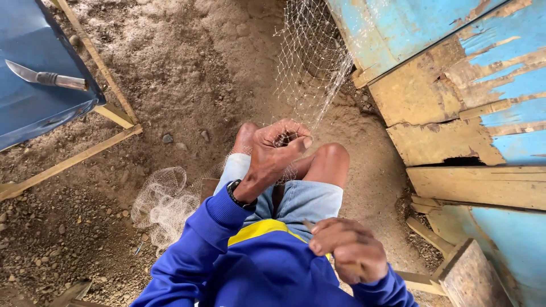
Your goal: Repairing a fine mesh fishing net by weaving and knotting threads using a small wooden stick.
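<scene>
Fingers (293,136) of my left hand (273,153) are curled together over my knees, pinching a bunch of the fishing net (313,68) where the mesh gathers to a point. From there the net stretches up taut toward the blue wooden boat hull (455,85), and the slack part lies heaped on the sandy ground (187,74) beside my left leg, a loose pile (162,202) of pale mesh. My right hand (350,250) sits low by my lap, closed into a fist around a thin stick-like tool (309,225) whose tip pokes out above my fingers; I judge it a netting needle, but so little shows that I cannot be sure. How much of the mesh is already worked I cannot tell; the stretched span above my grip looks whole, and plenty of net waits in the heap. A knife (45,77) rests on a blue board (40,108) off at the far left, well apart from me.
</scene>
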